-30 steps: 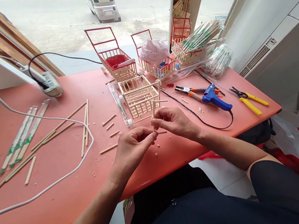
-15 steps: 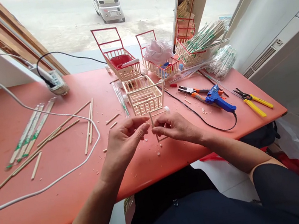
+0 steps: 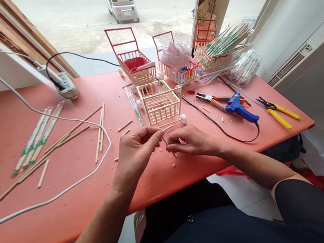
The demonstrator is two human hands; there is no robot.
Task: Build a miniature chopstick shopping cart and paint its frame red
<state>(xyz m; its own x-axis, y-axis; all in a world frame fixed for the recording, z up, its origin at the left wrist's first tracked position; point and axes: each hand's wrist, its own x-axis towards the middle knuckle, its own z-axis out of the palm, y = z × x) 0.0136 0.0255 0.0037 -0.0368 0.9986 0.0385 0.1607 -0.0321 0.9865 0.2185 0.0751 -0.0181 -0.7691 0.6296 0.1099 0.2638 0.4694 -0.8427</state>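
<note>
A pale stick basket [image 3: 164, 115] stands on a salmon-coloured table [image 3: 80, 210], its slatted walls and floor already built, a white wheel [image 3: 183, 118] at its near right corner; just on its near side, both bare hands work on a small stick frame [image 3: 168, 128], partly hidden by the fingers; the left hand [image 3: 137, 148] pinches the frame's upper corner between thumb and forefinger, while the right hand [image 3: 195, 143] grips its upright lower down with curled fingers. Beyond the basket stand three carts (red-edged, with tall red handles), one holding something red [image 3: 135, 63], one a white cloth [image 3: 175, 54], one a bundle of sticks [image 3: 226, 40]; beside these, the basket looks part-done, its body made but no tall handle or red edging on it; the frame is apart from it, not yet joined. Right of the basket lie pliers [image 3: 216, 102], a blue glue gun [image 3: 239, 107] and a yellow-handled cutter [image 3: 278, 113]; well to its left, loose sticks [image 3: 43, 173] and wrapped sticks [image 3: 33, 139].
</note>
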